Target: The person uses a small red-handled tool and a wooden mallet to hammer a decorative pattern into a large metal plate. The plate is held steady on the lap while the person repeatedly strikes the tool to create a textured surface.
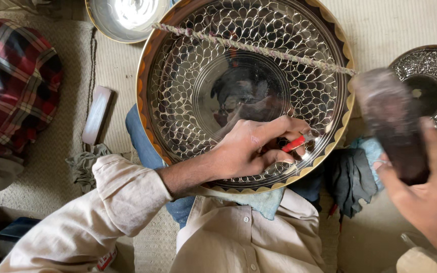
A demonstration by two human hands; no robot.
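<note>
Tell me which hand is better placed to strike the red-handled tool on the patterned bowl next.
The right hand: it already holds the dark wooden block, raised beside the patterned bowl. The left hand is busy pinning the red-handled tool against the bowl's inner wall.

The big metal bowl (203, 65) gleams silver, chased all over with a petal-scale pattern — its rim banded in gold and dark brown scallops. Left of the bowl lies a red, black and cream plaid cloth (13, 86); below it, a pale beige shirt (244, 237).
</note>
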